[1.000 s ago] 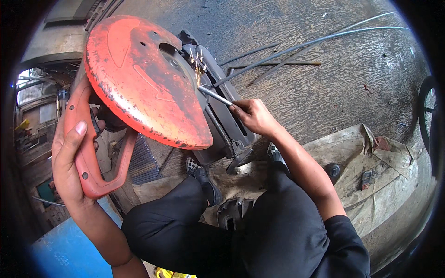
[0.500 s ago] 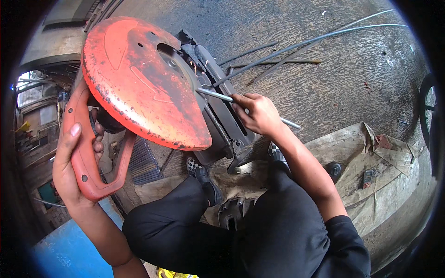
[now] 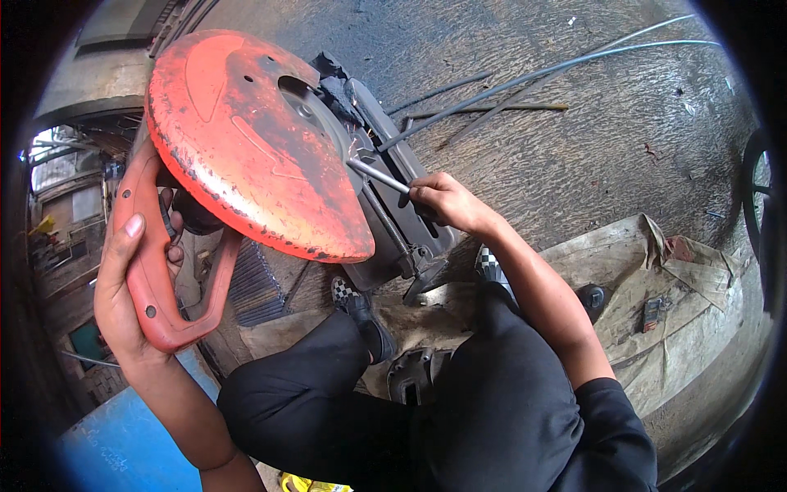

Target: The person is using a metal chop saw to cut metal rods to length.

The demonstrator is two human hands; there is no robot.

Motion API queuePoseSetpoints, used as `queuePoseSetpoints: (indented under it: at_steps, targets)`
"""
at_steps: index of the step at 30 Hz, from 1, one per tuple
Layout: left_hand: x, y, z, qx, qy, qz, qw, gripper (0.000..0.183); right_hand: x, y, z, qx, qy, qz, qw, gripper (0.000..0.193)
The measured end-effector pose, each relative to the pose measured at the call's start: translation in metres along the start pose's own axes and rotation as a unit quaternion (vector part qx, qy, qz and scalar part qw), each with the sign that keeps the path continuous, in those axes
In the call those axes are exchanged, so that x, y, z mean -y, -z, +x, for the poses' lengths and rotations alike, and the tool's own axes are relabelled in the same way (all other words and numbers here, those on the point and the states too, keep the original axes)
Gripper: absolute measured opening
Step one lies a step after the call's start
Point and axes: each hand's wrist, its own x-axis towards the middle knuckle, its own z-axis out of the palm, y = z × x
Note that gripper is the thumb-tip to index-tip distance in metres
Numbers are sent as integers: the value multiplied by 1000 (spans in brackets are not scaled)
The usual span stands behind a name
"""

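A cut-off saw with a scuffed red blade guard fills the upper left, above its dark metal base. My left hand is wrapped around the saw's red loop handle, fingers inside the loop. My right hand is closed on a short grey metal rod, whose far end reaches beside the guard's right edge, over the base. The rod's other end is hidden by my hand and forearm. Faint sparks show near the blade opening. The blade itself is mostly covered by the guard.
A long grey rod runs from the saw to the upper right, beside other bars on the floor. A bundle of rods lies behind the handle. To the right, a dirty cloth sheet carries a small dark object.
My right hand has tilted the short rod; the end that stuck out past my wrist is now out of sight. Sparks look fainter. My left hand and the saw have barely moved.
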Motion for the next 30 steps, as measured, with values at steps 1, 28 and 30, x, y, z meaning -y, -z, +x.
queuePoseSetpoints:
  at_steps: [1, 28, 30]
  targets:
    - [0, -1, 0, -4, 1, 1, 1000, 56, 1, -1, 0, -14, 7, -32, 999, 30]
    - [-4, 4, 4, 64, -48, 107, 991, 58, -6, -6, -6, -198, 187, -259, 927, 29]
    - [-4, 5, 5, 73, -42, 107, 991, 58, -8, -6, -3, -192, 120, -179, 957, 31]
